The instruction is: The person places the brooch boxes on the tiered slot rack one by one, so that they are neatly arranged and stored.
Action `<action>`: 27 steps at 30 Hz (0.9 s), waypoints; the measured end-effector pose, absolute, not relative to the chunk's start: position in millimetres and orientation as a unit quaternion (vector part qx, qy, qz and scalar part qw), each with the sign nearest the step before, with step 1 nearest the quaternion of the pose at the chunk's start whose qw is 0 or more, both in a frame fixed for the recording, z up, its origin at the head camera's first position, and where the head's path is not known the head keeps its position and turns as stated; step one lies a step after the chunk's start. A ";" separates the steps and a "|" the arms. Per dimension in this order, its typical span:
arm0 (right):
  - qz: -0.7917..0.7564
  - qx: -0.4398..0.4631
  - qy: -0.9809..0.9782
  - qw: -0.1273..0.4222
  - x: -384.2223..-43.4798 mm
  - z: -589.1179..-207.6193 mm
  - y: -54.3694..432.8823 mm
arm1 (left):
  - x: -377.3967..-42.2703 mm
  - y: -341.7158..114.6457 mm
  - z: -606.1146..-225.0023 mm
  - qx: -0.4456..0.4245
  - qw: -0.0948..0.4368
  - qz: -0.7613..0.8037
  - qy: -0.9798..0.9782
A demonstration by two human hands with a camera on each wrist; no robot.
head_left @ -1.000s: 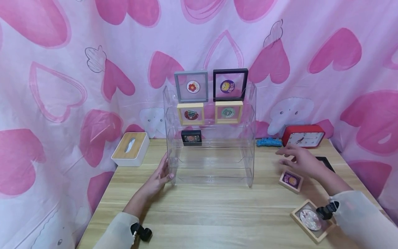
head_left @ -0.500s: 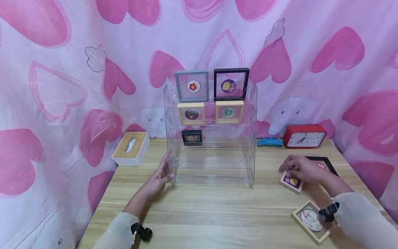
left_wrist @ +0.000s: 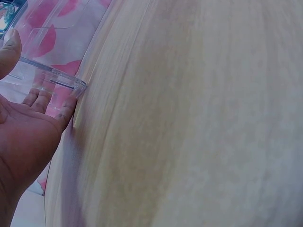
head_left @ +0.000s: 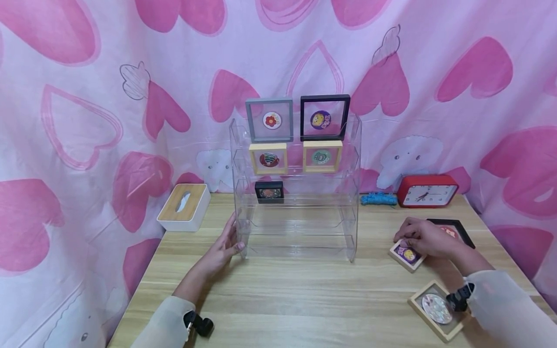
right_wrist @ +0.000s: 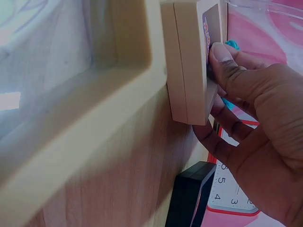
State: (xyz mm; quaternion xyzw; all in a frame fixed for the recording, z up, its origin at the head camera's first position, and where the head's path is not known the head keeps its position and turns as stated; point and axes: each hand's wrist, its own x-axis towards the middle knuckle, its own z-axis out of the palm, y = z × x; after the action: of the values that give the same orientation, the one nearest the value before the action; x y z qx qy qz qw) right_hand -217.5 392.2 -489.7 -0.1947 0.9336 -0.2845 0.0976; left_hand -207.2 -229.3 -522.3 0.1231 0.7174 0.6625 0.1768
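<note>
Here, the right hand (head_left: 428,238) pinches 1 pale frame (head_left: 407,256); the unclenched left hand (head_left: 223,248) touches 1 rack (head_left: 296,251) (bearing 5 others (head_left: 269,192)).

The head view looks forward and down; both wrist views, closer in, share its tabletop (head_left: 304,304).

Counter (head_left: 296,299): light wood grain. Directly on it: white tissue box with wooden top (head_left: 193,209) back left; clear tiered rack (head_left: 300,224) mid; blue bundle (head_left: 378,198) just beside red clock (head_left: 428,192) back right; flat black-edged frame (head_left: 462,231) in front of clock; larger wooden frame (head_left: 436,309) front right. Small wooden frame (head_left: 407,254) near black-edged one, contact with counter unclear. Rack carries, top tier: grey frame (head_left: 271,121), black square frame (head_left: 321,120); next: two pale wood frames (head_left: 322,157); below, left: small black frame (head_left: 269,192).
</note>
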 end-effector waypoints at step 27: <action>-0.252 -0.228 0.939 -0.049 -211.4 -466.2 381.2 | -206.9 -230.4 -521.6 0.126 0.172 0.647 0.732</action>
State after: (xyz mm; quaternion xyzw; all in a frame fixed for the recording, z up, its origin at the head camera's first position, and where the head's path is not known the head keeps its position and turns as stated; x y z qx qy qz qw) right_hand -211.4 381.2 -466.2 -0.2280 0.9393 -0.2517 -0.0494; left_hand -206.9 -230.4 -521.6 0.1257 0.7323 0.6469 0.1717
